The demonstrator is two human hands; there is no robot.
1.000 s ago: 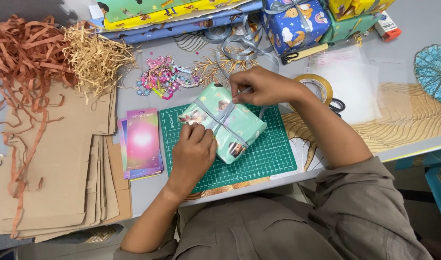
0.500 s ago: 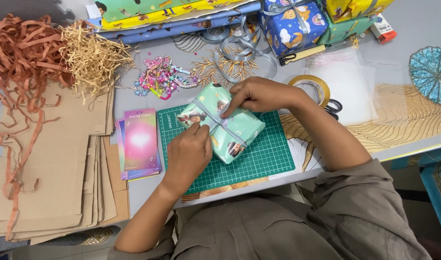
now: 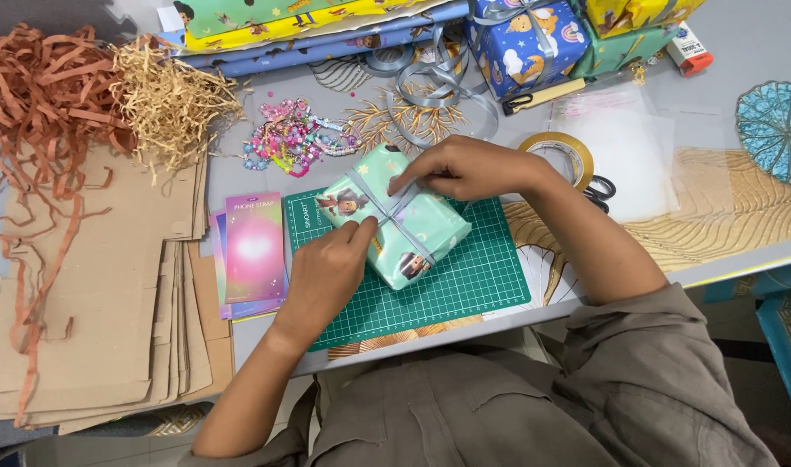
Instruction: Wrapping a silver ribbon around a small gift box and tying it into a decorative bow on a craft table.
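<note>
I'm watching from the head cam: the gift box (image 3: 394,227), wrapped in mint paper w/ cartoon figures, is lying tilted on the green mat (image 3: 465,277), near the counter (image 3: 741,52) front edge. A grey ribbon (image 3: 394,210) is crossing over its top. The left hand (image 3: 325,275) is resting at the box's near-left edge, thumb and forefinger pinching the ribbon where it's running down that side. The right hand (image 3: 465,169) is lying over the far-right corner, fingers pressed together on the ribbon near the crossing.

Risks, as I'm judging them: the ribbon is looking narrow and slick, so if either pinch is easing off, the crossing is probably sliding off-centre or going slack. The box is sitting skewed on the mat, so a harder pull from one side is likely turning it under the hands. Pulling too tight could be creasing or tearing the paper at the corners. Tape roll (image 3: 561,156) and scissors (image 3: 599,190) are lying just beside the right forearm; a sweep of that arm could be knocking them. Beads (image 3: 296,138) are sitting well apart, no prob there.
</note>
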